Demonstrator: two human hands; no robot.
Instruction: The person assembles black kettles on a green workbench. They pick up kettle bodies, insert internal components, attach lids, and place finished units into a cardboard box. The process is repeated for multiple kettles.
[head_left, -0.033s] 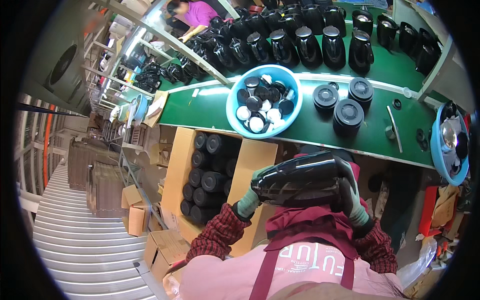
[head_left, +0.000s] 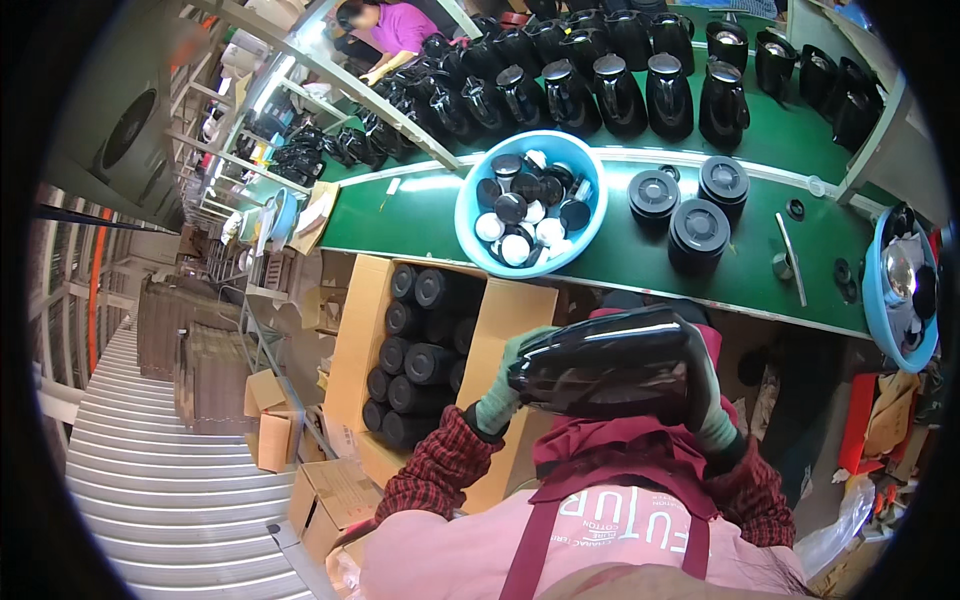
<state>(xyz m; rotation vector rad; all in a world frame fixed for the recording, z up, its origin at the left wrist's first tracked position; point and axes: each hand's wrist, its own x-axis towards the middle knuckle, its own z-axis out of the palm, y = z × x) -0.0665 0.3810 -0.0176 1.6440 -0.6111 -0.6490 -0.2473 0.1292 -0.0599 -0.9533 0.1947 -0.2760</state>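
A glossy black jug body (head_left: 605, 365) lies on its side across my lap, held between both gloved hands. My left hand (head_left: 498, 395), in a pale green glove, grips its narrower left end. At the wider right end, my right hand (head_left: 712, 415) is closed around the rim; part of its fingers is hidden behind the jug. Beyond it on the green bench stand three black cylinders with ridged round tops, one of them a black cylinder (head_left: 699, 235) near the bench edge.
A blue basin (head_left: 468, 235) of black and white lids stands on the green bench (head_left: 400, 225). Finished-looking black jugs (head_left: 668, 100) line the back. An open carton (head_left: 350, 345) of black cylinders sits left of my lap. Another blue basin (head_left: 880, 320) is far right. A person (head_left: 400, 30) works far left.
The jug has turned slightly in my hands, and its reflections have shifted. My right hand sits a little differently at the wide end. The bench things stay put.
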